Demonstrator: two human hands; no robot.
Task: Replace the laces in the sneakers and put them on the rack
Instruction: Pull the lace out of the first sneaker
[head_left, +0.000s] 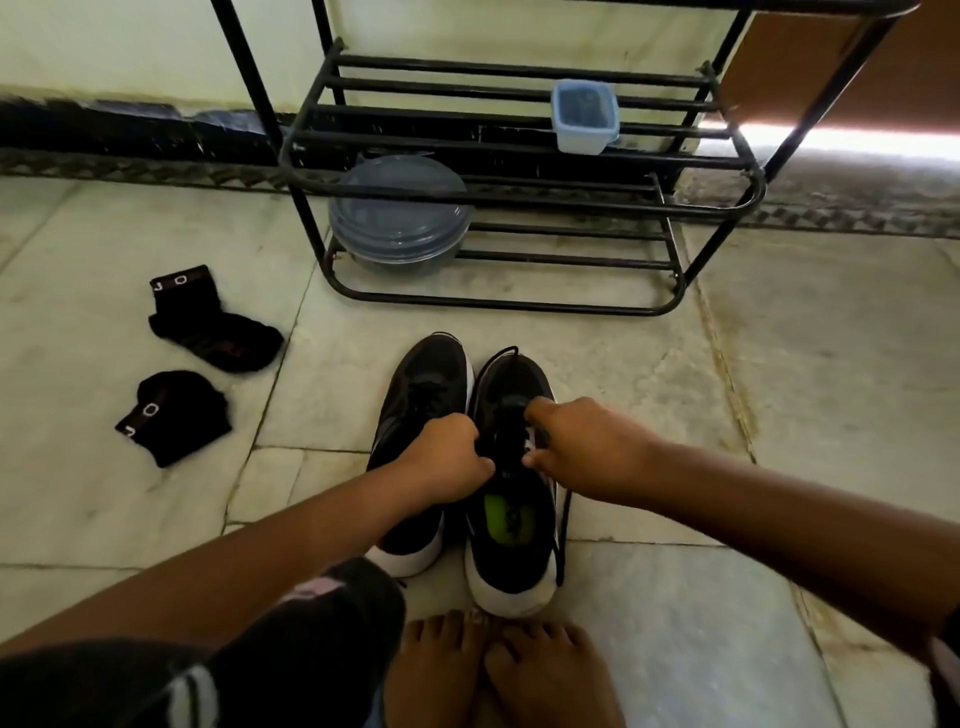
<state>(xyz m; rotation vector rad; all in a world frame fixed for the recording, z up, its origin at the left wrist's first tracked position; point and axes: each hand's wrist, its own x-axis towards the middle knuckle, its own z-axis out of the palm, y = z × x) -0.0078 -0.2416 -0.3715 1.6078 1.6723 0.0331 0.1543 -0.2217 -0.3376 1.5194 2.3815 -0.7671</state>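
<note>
Both hands, the left hand (453, 453) and right hand (574, 447), pinch the lace (562, 525) over the right-side sneaker (511, 493) between them; I'd pull evenly, keeping ends level.

Two black mesh sneakers (467, 441) with white soles, right one's insole lime green. Black tubular metal rack (498, 171) at twelve o'clock. Black fabric socks (208, 332) with white letters, ten o'clock. Pale grey-veined marble floor (779, 364).
</note>
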